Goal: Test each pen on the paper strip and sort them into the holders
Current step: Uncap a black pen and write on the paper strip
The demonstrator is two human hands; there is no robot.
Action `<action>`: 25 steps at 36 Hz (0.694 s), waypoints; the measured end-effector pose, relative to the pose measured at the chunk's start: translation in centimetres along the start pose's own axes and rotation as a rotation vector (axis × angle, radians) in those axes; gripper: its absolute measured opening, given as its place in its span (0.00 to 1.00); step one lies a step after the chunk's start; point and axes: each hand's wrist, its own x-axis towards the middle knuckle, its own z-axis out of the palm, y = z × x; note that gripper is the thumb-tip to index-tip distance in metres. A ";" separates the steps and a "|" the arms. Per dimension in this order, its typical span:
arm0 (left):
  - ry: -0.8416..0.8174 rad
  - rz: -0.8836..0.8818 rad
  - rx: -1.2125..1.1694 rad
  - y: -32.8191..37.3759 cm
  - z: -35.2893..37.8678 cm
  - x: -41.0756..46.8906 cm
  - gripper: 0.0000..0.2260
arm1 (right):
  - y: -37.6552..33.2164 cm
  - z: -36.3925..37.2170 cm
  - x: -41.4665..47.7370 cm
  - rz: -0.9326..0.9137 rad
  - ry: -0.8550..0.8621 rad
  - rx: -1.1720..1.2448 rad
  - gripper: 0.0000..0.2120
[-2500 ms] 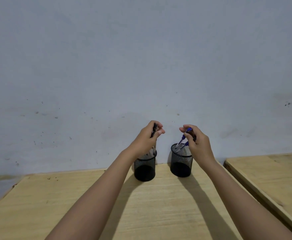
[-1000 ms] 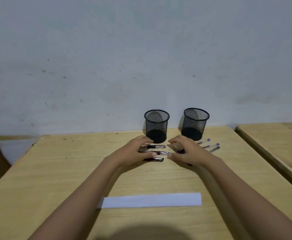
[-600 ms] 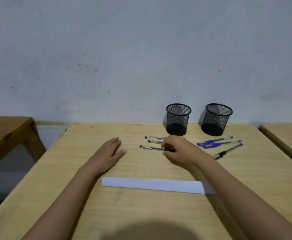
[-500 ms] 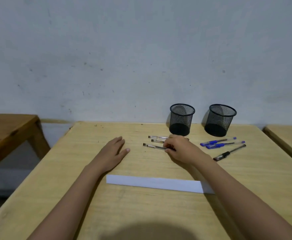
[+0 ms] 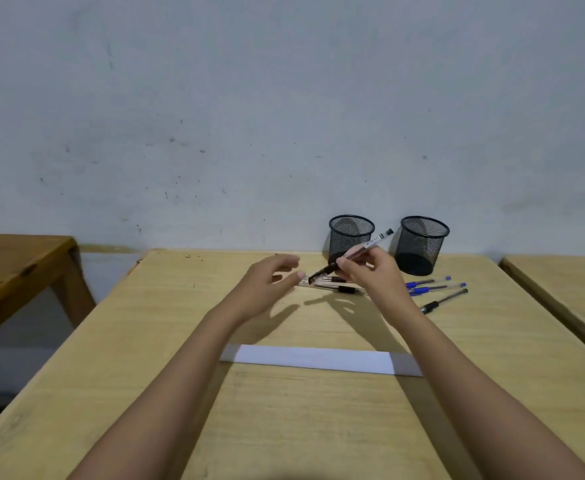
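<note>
Right hand (image 5: 370, 271) pinches black pen (image 5: 351, 256) above desk (image 5: 145, 341), near far edge; left hand (image 5: 266, 285) fingers spread, holding nothing, near pen's cap.

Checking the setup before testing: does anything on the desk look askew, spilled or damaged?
Nothing stands out. The left holder and right holder stand upright, the paper strip lies flat, and the loose pens lie in front of them.
</note>
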 end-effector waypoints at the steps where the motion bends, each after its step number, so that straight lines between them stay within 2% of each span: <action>1: 0.001 0.034 -0.013 0.8 0.9 -0.1 0.16 | -0.2 -0.1 -0.4 0.003 0.011 0.077 0.04; 5: 0.044 0.143 -0.037 2.2 3.8 -0.3 0.11 | -0.8 -0.6 -1.5 0.021 0.051 0.287 0.05; 9: 0.124 0.172 -0.093 2.8 5.2 -0.7 0.05 | -0.8 -1.4 -2.3 0.046 0.077 0.320 0.06; 20: 0.005 0.108 -0.059 3.3 5.0 -1.0 0.11 | -1.0 -2.3 -3.0 0.048 0.059 0.272 0.04; 25: -0.048 0.062 -0.116 3.3 4.3 -1.0 0.09 | -1.0 -2.1 -3.1 0.055 0.039 0.251 0.04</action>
